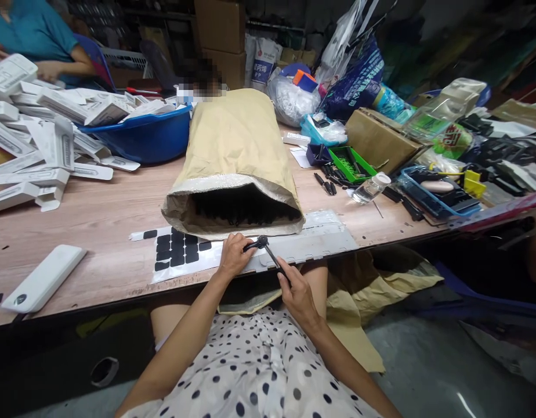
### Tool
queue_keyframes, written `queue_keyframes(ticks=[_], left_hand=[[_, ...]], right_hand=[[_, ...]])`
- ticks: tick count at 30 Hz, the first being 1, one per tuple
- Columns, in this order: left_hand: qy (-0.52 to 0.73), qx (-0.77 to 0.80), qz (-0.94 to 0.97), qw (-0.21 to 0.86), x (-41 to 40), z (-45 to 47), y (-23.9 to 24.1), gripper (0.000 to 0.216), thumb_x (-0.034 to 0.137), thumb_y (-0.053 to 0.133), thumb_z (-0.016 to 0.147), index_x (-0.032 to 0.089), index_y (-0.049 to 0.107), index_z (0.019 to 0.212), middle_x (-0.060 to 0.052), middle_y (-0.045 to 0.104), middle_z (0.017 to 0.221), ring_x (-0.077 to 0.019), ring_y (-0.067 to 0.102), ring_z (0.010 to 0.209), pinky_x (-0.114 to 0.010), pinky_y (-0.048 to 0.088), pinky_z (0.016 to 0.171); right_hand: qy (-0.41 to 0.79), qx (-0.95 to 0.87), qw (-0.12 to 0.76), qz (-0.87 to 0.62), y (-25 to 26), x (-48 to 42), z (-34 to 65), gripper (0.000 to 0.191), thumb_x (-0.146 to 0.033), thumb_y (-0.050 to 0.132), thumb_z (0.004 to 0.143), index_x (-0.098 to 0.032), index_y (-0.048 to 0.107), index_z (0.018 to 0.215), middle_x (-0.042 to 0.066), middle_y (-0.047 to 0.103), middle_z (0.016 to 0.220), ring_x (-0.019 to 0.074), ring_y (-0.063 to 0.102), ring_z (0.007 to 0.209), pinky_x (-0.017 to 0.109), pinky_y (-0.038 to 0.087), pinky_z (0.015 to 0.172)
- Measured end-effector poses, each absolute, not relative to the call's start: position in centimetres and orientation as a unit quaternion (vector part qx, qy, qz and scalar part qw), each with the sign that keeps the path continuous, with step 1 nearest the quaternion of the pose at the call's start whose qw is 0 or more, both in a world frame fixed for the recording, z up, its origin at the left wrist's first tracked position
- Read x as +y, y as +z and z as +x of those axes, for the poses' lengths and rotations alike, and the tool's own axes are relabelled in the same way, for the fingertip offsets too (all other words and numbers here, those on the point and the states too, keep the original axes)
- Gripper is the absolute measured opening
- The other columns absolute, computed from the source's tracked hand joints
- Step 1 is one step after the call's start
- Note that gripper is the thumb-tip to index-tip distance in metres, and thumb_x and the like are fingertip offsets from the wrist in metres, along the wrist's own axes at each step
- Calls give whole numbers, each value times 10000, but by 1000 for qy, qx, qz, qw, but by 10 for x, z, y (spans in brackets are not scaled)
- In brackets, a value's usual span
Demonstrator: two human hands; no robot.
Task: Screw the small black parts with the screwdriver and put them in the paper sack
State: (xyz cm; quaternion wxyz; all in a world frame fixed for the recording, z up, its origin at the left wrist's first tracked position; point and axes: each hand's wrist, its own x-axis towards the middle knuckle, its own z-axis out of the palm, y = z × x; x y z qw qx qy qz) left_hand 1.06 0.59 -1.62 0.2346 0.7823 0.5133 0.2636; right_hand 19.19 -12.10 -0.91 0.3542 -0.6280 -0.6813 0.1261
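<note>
My left hand (236, 253) is closed on one dark end of a small black jointed rod (270, 253) at the table's front edge. My right hand (297, 291) grips the rod's other end; between the hands show a round black joint and a thin greyish shaft. What the device is exactly, I cannot make out. Just beyond, a tan paper sack (237, 139) lies with its mouth facing me, dark items (237, 212) inside it. By my left hand, a white sheet (166, 275) carries several black rounded-square stickers (177, 256). Flattened grey-white card (320, 241) lies under the sack's mouth.
At left are a blue basin (140, 139), many white boxes (54, 145) and a white fan-like device (44, 278). To the right stand a green tray (352, 164), a clear bottle (370, 188) and a blue tray (442, 191). A person in a teal shirt (37, 35) sits far left.
</note>
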Motion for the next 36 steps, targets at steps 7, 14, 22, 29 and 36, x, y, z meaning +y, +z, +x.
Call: queue_keyframes(ticks=[7, 14, 22, 29, 36], left_hand=[[253, 519, 777, 249, 7, 11, -17, 74, 280, 719, 837, 257, 766, 889, -29, 640, 846, -225, 526, 894, -374, 438, 857], [270, 519, 771, 250, 7, 12, -22, 128, 304, 717, 829, 280, 773, 941, -30, 659, 864, -241, 546, 921, -398, 455, 891], [268, 511, 786, 221, 5, 11, -19, 113, 303, 683, 844, 258, 743, 928, -38, 655, 866, -243, 559, 904, -390, 464, 873], [261, 440, 836, 200, -12, 7, -6, 223, 352, 539, 953, 222, 707, 1018, -90, 696, 981, -249, 602, 951, -393, 481, 872], [114, 385, 851, 340, -88, -2, -25, 347, 408, 432, 997, 243, 681, 1174, -84, 757, 1026, -219, 711, 917, -316, 539, 833]], right_hand=[[146, -689, 341, -623, -9, -123, 184, 443, -249, 385, 1011, -232, 578, 1409, 89, 715, 1211, 187, 675, 1113, 323, 560, 972], [109, -661, 356, -651, -5, -114, 197, 444, -291, 376, 1010, -244, 595, 1393, 87, 700, 1216, 205, 650, 1114, 324, 551, 939], [-21, -560, 168, -811, -7, -96, 219, 439, -173, 467, 939, -277, 669, 1315, 68, 570, 963, 125, 491, 634, 249, 378, 587], [-31, -556, 152, -816, -11, -92, 202, 473, -137, 455, 935, -279, 633, 1348, 83, 520, 1042, 140, 529, 716, 240, 370, 581], [-53, -568, 143, -809, -12, -92, 201, 455, -130, 475, 935, -261, 644, 1337, 84, 546, 1034, 138, 539, 721, 230, 360, 577]])
